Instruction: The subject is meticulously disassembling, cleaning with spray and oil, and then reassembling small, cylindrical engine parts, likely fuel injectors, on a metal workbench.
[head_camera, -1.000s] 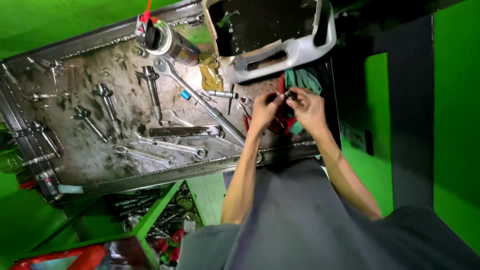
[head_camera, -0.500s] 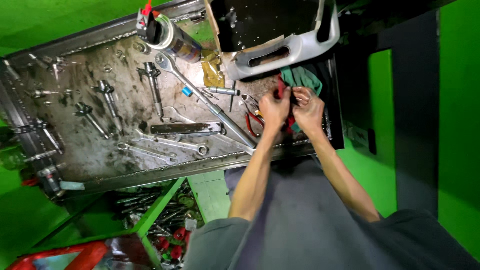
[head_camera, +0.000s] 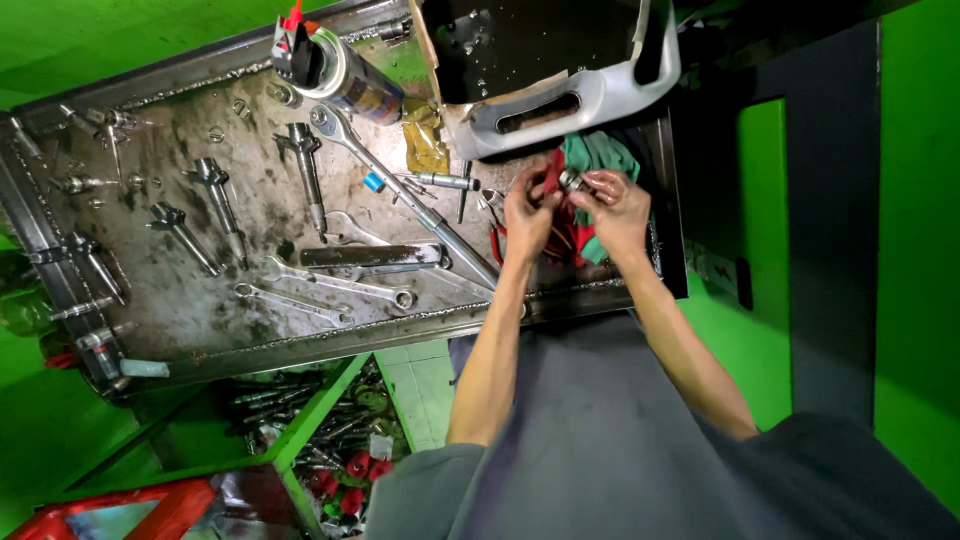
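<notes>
Over the right end of the greasy tray (head_camera: 190, 320), a small metal part (head_camera: 571, 180) sits pinched between both hands, just above a green rag (head_camera: 600, 152) and red-handled pliers (head_camera: 560, 235). Left hand (head_camera: 528, 212) has its fingers curled onto the part from the left; right hand (head_camera: 618, 208) grips it from the right with fingertips. The part is tiny, probably a round fitting, hard to tell. Just beyond the hands is a grey plastic handle piece (head_camera: 590, 95). A long ratchet bar (head_camera: 420, 205) runs diagonally past the left hand. Farther left on the tray: wrenches (head_camera: 330, 285), several injectors (head_camera: 215, 195), and a spray can (head_camera: 345, 75) at the far edge.
</notes>
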